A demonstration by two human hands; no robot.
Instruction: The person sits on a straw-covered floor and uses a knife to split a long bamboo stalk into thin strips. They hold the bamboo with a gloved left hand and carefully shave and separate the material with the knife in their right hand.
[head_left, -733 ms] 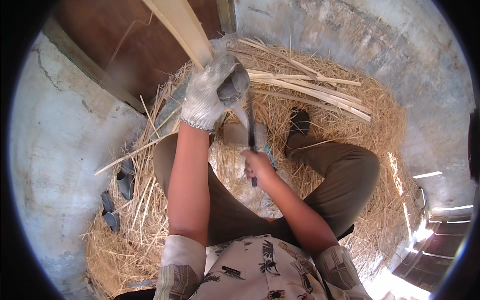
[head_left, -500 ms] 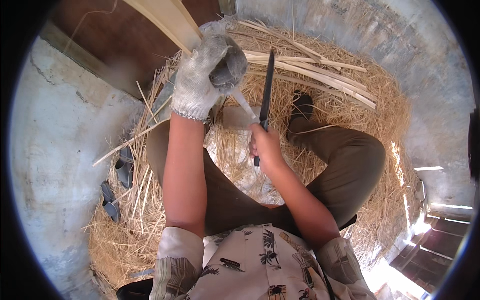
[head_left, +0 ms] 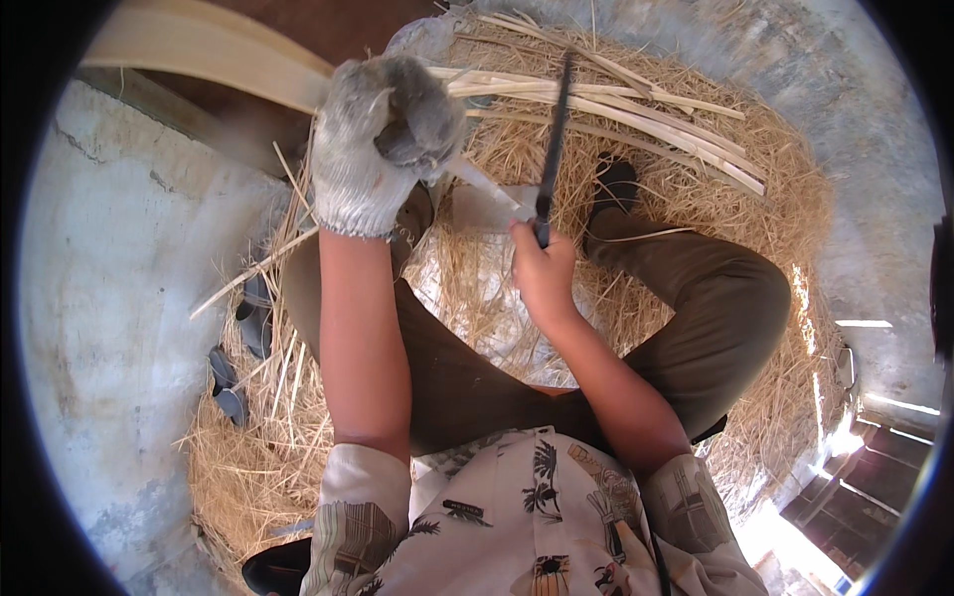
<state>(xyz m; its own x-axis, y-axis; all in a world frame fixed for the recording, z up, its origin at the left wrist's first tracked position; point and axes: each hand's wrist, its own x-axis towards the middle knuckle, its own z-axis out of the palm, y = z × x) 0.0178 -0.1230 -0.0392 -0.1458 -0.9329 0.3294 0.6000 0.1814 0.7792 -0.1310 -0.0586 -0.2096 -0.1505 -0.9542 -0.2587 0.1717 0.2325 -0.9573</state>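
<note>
One broad, flat, pale-tan strip (head_left: 214, 48), raised, slanting off beyond the far left edge of the straw-covered floor (head_left: 780, 194); left hand (head_left: 364, 149), white-grey knitted glove, grip closed on it. One long, narrow, dark-bladed knife (head_left: 556, 139); bare right hand (head_left: 544, 278), grip wrapped around handle. Several long, pale, slender strips (head_left: 656, 127), lying near the floor's far edge.

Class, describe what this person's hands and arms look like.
The left hand wears a whitish knitted glove, darker grey toward the fingers, with a dark-edged cuff. The right hand is bare. Short off-white sleeves with grey-brown prints leave both forearms bare.
</note>
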